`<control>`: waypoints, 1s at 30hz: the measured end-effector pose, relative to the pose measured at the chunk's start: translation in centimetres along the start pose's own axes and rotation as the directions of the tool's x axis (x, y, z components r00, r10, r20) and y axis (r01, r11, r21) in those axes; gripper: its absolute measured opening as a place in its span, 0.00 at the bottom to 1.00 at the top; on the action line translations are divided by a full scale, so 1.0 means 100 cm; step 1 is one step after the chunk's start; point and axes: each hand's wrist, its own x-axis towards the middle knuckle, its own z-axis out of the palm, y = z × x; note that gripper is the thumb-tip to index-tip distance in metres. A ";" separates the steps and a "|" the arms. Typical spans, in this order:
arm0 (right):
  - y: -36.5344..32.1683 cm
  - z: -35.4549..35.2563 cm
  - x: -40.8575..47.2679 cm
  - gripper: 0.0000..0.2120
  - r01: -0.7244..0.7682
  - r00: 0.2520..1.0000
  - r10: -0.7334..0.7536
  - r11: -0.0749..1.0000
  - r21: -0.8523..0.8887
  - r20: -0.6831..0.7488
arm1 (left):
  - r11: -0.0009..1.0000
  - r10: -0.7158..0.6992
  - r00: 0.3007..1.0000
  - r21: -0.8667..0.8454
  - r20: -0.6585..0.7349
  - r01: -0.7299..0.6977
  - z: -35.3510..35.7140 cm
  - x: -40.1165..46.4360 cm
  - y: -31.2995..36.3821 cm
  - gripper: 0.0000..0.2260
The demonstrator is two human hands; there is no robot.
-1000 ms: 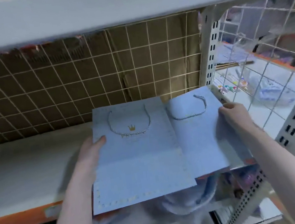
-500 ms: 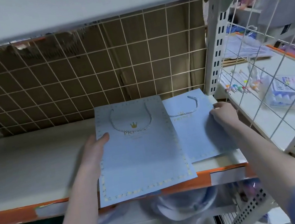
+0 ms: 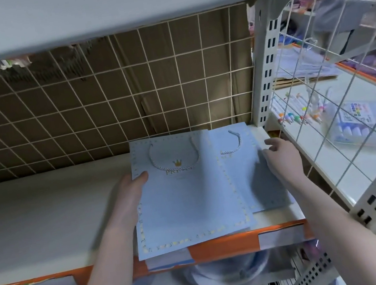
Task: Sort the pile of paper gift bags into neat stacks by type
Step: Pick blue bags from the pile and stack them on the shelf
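A large light-blue paper gift bag [image 3: 186, 197] with a gold crown, dotted border and rope handle lies flat on a stack of like bags, overhanging the shelf's orange front edge. My left hand [image 3: 131, 194] grips its left edge, thumb on top. A smaller light-blue bag [image 3: 248, 169] of the same design lies to the right, partly under the large one. My right hand [image 3: 281, 159] rests on that smaller bag's right side with its fingers spread.
The white shelf board [image 3: 46, 220] runs left of the bags. A wire grid [image 3: 100, 102] backed with cardboard closes the rear. A perforated upright [image 3: 265, 62] and wire side panel [image 3: 348, 95] stand at right, with marker pens beyond. Another shelf hangs overhead.
Both bags have slid further back onto the shelf. The large bag now overlaps the smaller one more. My right hand has opened its fingers on the smaller bag.
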 end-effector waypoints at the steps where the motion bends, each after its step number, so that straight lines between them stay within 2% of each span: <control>1: 0.002 -0.003 -0.004 0.21 0.020 1.000 -0.020 1.000 -0.001 -0.018 | 1.000 -0.004 1.000 -0.001 0.004 0.004 0.006 0.002 0.000 0.06; 6: 0.014 -0.016 -0.014 0.18 0.062 0.992 -0.068 0.996 -0.064 -0.109 | 0.999 -0.013 0.999 0.033 0.033 0.011 0.048 0.019 0.000 0.11; 10: 0.017 -0.018 -0.016 0.18 0.079 0.989 -0.094 0.989 -0.127 -0.116 | 0.996 -0.004 0.999 0.084 0.032 0.001 0.082 0.035 -0.004 0.13; 14: 0.018 -0.015 -0.018 0.18 0.082 0.993 -0.096 0.978 -0.191 -0.062 | 0.982 0.059 0.996 0.182 -0.073 -0.045 0.104 0.042 -0.010 0.12; 16: 0.019 -0.013 -0.019 0.18 0.088 0.995 -0.098 0.971 -0.222 -0.035 | 0.936 0.145 0.981 0.339 -0.129 -0.094 0.108 0.041 -0.011 0.11; 19: 0.018 -0.011 -0.020 0.19 0.088 0.996 -0.094 0.965 -0.248 -0.009 | 0.784 0.244 0.963 0.608 -0.118 -0.124 0.105 0.044 -0.020 0.14; 25: 0.019 -0.009 -0.025 0.17 0.107 0.994 -0.105 0.948 -0.301 0.023 | 0.716 0.274 0.960 0.678 -0.053 -0.167 0.098 0.050 -0.030 0.10; 30: 0.021 -0.005 -0.029 0.14 0.157 0.987 -0.157 0.920 -0.358 0.030 | 0.652 0.283 0.959 0.735 -0.007 -0.187 0.098 0.041 -0.030 0.12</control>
